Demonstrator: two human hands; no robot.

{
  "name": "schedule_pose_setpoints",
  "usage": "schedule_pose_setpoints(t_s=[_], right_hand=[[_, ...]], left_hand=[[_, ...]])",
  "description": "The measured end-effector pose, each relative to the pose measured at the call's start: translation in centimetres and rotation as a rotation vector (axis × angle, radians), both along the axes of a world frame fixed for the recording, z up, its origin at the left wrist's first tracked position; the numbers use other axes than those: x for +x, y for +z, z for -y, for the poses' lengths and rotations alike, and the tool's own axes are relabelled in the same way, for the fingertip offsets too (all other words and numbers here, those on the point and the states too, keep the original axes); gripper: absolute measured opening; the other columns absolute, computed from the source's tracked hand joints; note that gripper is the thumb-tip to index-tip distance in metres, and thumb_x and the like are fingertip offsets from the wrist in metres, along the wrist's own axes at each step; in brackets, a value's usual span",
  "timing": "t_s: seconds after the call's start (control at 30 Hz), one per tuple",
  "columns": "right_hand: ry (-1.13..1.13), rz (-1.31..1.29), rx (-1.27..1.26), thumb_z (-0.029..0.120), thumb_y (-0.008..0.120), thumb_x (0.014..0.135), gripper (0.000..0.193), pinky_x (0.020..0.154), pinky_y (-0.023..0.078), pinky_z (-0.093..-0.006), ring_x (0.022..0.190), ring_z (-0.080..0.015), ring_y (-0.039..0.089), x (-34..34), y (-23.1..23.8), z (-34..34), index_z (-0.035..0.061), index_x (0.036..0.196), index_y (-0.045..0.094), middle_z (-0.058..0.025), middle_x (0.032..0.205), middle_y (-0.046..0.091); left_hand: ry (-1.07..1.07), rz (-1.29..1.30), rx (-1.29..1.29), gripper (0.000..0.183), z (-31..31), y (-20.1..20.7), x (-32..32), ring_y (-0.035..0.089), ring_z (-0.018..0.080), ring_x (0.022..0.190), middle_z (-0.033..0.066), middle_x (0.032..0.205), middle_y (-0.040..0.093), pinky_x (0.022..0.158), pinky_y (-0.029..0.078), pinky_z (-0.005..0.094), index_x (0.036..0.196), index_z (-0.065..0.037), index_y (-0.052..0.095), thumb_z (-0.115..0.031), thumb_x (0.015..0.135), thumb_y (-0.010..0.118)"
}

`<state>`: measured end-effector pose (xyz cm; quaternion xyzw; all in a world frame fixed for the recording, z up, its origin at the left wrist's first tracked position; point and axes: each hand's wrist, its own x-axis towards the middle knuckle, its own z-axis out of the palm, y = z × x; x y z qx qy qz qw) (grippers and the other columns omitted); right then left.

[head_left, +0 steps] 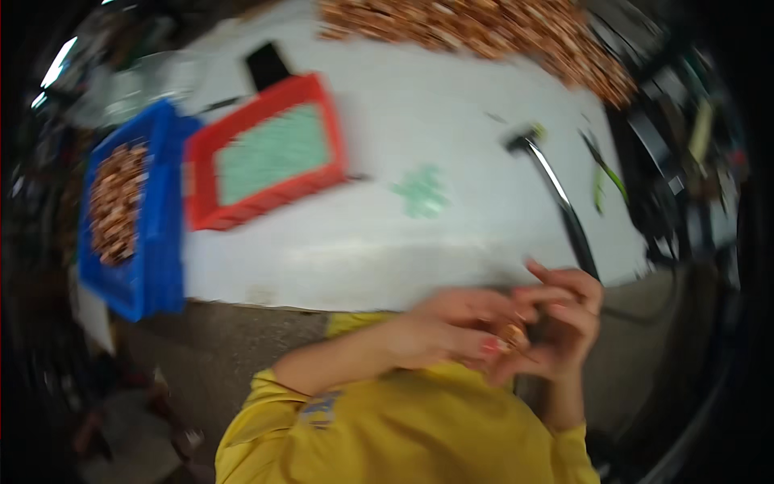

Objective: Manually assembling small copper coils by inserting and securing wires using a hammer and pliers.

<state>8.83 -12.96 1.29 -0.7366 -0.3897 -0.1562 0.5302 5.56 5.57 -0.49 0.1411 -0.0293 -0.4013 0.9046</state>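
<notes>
Close to my body, just off the table's front edge, my left hand [447, 327] pinches a small copper-coloured metal piece [511, 335] between thumb and fingers. My right hand [564, 319] meets it from the other side, its thumb and some fingers closing on the same piece while its index finger sticks up. Motion blur and the fingers hide the piece's exact shape. Beyond the hands, a small heap of pale green pieces [421, 191] lies on the white table [339, 250]. A hammer [556, 185] with a black grip rests near my right hand.
At left stands a red bin [334, 133] of pale green pieces, beside blue bins [165, 218], one holding copper pieces. A large pile of copper-coloured parts [484, 28] covers the far edge. Green-handled pliers [606, 173] lie at right. A black flat object [266, 66] sits behind the red bin.
</notes>
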Motion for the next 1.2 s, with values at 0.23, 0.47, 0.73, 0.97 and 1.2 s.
schedule_pose_setpoints(t_s=[0.23, 0.47, 0.73, 0.97, 1.2], right_hand=[[-0.150, -0.826, 0.143, 0.011, 0.057, 0.078, 0.034, 0.065, 0.038, -0.0264, 0.067, -0.0140, 0.042, -1.9, 0.1, 1.6, 0.0022, 0.110, 0.050, -0.0074, 0.083, 0.049], [0.472, -0.325, 0.210, 0.025, 0.055, 0.092, 0.027, 0.056, 0.038, -0.0228, 0.063, -0.0132, 0.045, 2.6, -2.3, 2.3, -0.0007, 0.084, 0.060, -0.0073, 0.074, 0.053], [0.491, -0.527, 0.174, 0.027, 0.052, 0.093, 0.029, 0.057, 0.037, -0.0231, 0.060, -0.0130, 0.044, 2.9, -2.2, 3.6, 0.0006, 0.083, 0.059, -0.0076, 0.072, 0.052], [-0.347, -0.181, 0.068, 0.023, 0.062, 0.076, 0.029, 0.063, 0.038, -0.0294, 0.057, -0.0171, 0.040, 0.0, -0.8, 1.3, 0.0053, 0.054, 0.056, -0.0031, 0.052, 0.044], [-0.016, 0.518, -0.208, 0.023, 0.057, 0.083, 0.025, 0.044, 0.035, -0.0244, 0.049, -0.0092, 0.041, -1.4, 6.2, -1.8, 0.0111, 0.062, 0.059, 0.0043, 0.061, 0.050]], left_hand=[[-0.057, -0.013, -0.027, 0.029, 1.6, -0.4, -0.6, 0.062, 0.0172, 0.074, 0.0117, 0.093, 0.062, 0.053, 0.048, 0.0224, 0.109, 0.002, 0.056, 0.000, 0.081, 0.063], [-0.032, 0.141, 0.048, 0.022, 2.5, -1.3, -1.3, 0.061, 0.0208, 0.085, 0.0168, 0.101, 0.063, 0.074, 0.050, 0.0246, 0.107, 0.006, 0.057, 0.002, 0.086, 0.053], [0.008, 0.168, 0.142, 0.028, 2.9, -1.1, -1.3, 0.062, 0.0177, 0.083, 0.0171, 0.103, 0.063, 0.068, 0.050, 0.0213, 0.113, 0.006, 0.055, 0.001, 0.085, 0.055], [0.004, -0.055, -0.054, 0.024, 0.6, 0.3, -1.7, 0.062, 0.0187, 0.078, 0.0139, 0.096, 0.064, 0.065, 0.051, 0.0252, 0.105, 0.004, 0.057, -0.001, 0.082, 0.063], [0.071, -0.108, -0.003, 0.029, -1.0, -0.5, -1.9, 0.063, 0.0216, 0.068, 0.0213, 0.100, 0.064, 0.056, 0.052, 0.0251, 0.108, 0.003, 0.059, 0.007, 0.079, 0.058]])
